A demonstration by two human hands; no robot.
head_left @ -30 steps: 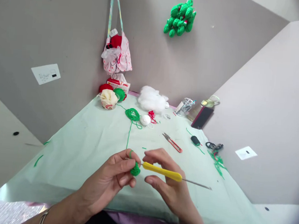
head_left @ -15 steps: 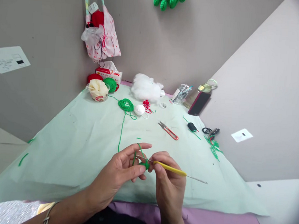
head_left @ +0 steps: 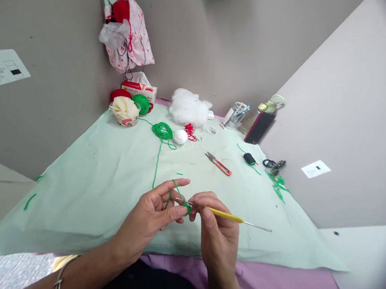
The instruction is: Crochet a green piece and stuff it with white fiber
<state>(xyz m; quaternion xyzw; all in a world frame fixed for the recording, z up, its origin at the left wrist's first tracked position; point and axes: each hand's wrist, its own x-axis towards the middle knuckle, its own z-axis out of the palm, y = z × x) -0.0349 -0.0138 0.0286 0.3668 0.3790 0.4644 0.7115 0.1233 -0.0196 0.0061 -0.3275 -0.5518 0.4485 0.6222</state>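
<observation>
Between thumb and fingers, my left hand (head_left: 156, 210) pinches a small green crochet piece (head_left: 188, 210), mostly covered by the fingertips. Green yarn (head_left: 157, 164) runs from a loose coil up over my raised left index finger and down to the piece. My right hand (head_left: 218, 226) grips a crochet hook (head_left: 224, 215) by its yellow handle. The hook's thin metal tip points left and meets the yarn at the top of the piece; its other metal end sticks out to the right.
Orange thread snips (head_left: 218, 164) lie beyond my hands. Behind them are a green yarn coil (head_left: 162, 131), a white ball (head_left: 180, 137) and white stuffing (head_left: 191, 109). A phone (head_left: 259, 128) leans against a bottle at back right. Green yarn scraps (head_left: 278, 184) lie at right.
The hook's tip has shifted relative to the green piece and now sits at its upper edge. My left index finger has moved slightly left with the yarn. The view has tilted down a little.
</observation>
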